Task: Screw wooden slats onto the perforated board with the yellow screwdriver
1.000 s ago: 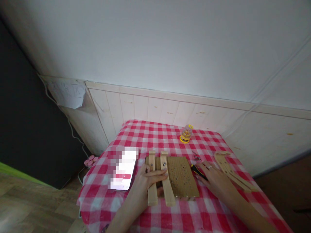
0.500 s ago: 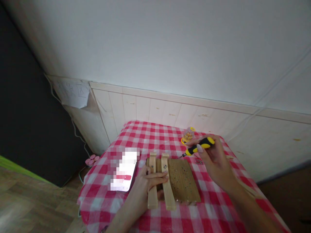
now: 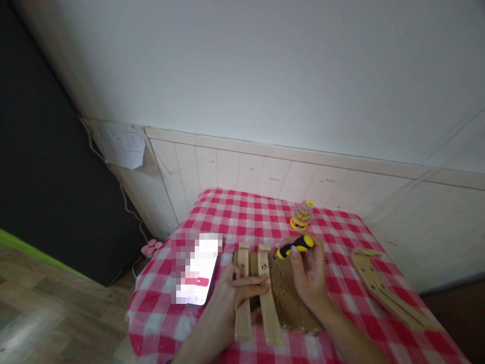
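My left hand (image 3: 229, 297) grips two pale, curved wooden pieces on top of a brown wooden board (image 3: 288, 298) pitted with small holes. Its fingers cross the left wooden piece (image 3: 243, 329) and reach the right wooden piece (image 3: 271, 316). A screw (image 3: 264, 267) shows in the right piece's upper part. Closed around the handle of a yellow-and-black screwdriver (image 3: 295, 246) is my right hand (image 3: 313, 278), over the board's upper part. The screwdriver's tip points left, close to that screw; whether they touch I cannot tell.
Behind the board stands a clear bit holder (image 3: 302, 215) with yellow ends. More curved wooden pieces (image 3: 382, 288) lie at the right on the red-and-white checked tablecloth (image 3: 250, 212). A lit phone (image 3: 199, 275), partly blurred, rests at the left. The wall (image 3: 257, 172) borders the table's far side.
My right hand has brought the screwdriver left and down, from the board's far edge to near the right piece's screw. My left hand keeps its hold. The view has shifted slightly.
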The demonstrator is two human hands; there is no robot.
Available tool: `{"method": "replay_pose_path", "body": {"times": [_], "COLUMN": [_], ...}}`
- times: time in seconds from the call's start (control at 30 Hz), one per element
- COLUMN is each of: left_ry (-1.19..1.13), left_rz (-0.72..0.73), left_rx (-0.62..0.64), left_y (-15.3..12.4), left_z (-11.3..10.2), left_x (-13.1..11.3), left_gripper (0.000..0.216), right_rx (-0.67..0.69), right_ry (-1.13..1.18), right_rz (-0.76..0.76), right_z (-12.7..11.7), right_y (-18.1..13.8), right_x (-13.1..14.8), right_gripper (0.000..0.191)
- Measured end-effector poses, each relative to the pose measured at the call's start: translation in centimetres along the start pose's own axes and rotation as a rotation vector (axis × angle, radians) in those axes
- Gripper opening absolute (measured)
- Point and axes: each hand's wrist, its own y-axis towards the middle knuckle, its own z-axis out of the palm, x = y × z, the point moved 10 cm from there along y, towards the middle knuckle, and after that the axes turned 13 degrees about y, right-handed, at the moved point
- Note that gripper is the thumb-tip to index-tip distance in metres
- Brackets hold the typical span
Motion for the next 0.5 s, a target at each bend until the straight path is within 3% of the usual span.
{"method": "replay_pose_path", "body": {"times": [0.17,0.37,0.5], "left_ry": [-0.002,-0.007,-0.028], "left_rz": [0.05,0.019,0.015], "left_rx": [0.015,0.006,0.082], "left_y": [0.4,0.4,0.4], "left_z": [-0.8,-0.7,-0.1], "left_x": [-1.2,-0.9,-0.7], "left_gripper": [0.034,0.031,0.033], "right_rx": [0.047,0.095,0.095], "right_ry": [-0.021,-0.035,-0.031], "right_rz": [0.016,0.016,0.03], "right_z": [0.5,1.0,0.9], "right_y": [-0.4,-0.7,-0.6], "right_x": [-0.5,-0.7,-0.8], "right_gripper": [0.022,0.023,0.025]}}
